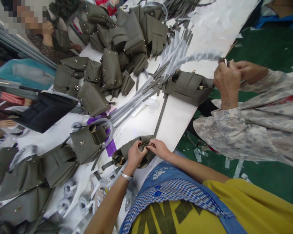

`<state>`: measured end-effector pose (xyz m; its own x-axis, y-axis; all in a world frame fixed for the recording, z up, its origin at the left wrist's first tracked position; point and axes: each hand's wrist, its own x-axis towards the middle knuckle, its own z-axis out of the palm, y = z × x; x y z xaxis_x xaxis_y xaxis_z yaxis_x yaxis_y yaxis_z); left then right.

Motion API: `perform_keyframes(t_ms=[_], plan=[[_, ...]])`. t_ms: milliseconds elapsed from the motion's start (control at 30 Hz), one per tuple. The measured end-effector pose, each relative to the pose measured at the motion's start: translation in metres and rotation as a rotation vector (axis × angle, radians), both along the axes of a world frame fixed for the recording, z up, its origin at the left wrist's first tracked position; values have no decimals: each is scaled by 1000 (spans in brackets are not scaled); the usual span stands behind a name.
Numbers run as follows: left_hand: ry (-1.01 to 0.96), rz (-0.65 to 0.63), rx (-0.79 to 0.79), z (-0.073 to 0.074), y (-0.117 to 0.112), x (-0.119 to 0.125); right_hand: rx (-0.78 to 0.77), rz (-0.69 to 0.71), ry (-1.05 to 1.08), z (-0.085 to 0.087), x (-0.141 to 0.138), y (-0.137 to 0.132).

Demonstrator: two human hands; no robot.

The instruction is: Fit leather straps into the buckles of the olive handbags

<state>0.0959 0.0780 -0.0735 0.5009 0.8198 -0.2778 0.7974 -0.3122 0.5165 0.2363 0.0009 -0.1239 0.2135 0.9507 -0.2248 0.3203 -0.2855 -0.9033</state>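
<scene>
An olive-grey handbag (125,150) lies at the table edge right in front of my body, its opening toward me. My left hand (135,155) is closed on the bag's upper edge, thumb and fingers pinched around a small fitting. Close beside it, the fingertips of my right hand (159,148) pinch at the same spot; the small piece between them is too tiny to make out. A narrow grey strap (161,113) runs across the table and meets the bag just behind my right hand. A gold-coloured clasp shows at the bag's left end.
Several similar bags (111,68) are heaped at the back. A bundle of wrapped straps (171,61) crosses the white table (178,120). At right, a co-worker's hands (228,78) work beside another bag (189,86). More bags (61,162) and plastic-wrapped rolls (69,188) lie left.
</scene>
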Motion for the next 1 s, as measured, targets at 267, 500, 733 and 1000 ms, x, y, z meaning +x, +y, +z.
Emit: perform_keyframes(t_ms=[267, 500, 733, 1000], plan=[[-325, 187, -180, 45, 29, -58, 230, 247, -394, 56, 37, 11], [-510, 755, -56, 56, -7, -157, 375, 842, -524, 96, -49, 51], [-664, 1108, -670, 50, -88, -193, 198, 890, -138, 103, -54, 66], [-1439, 1232, -417, 31, -44, -172, -166, 960, 211, 139, -7, 59]])
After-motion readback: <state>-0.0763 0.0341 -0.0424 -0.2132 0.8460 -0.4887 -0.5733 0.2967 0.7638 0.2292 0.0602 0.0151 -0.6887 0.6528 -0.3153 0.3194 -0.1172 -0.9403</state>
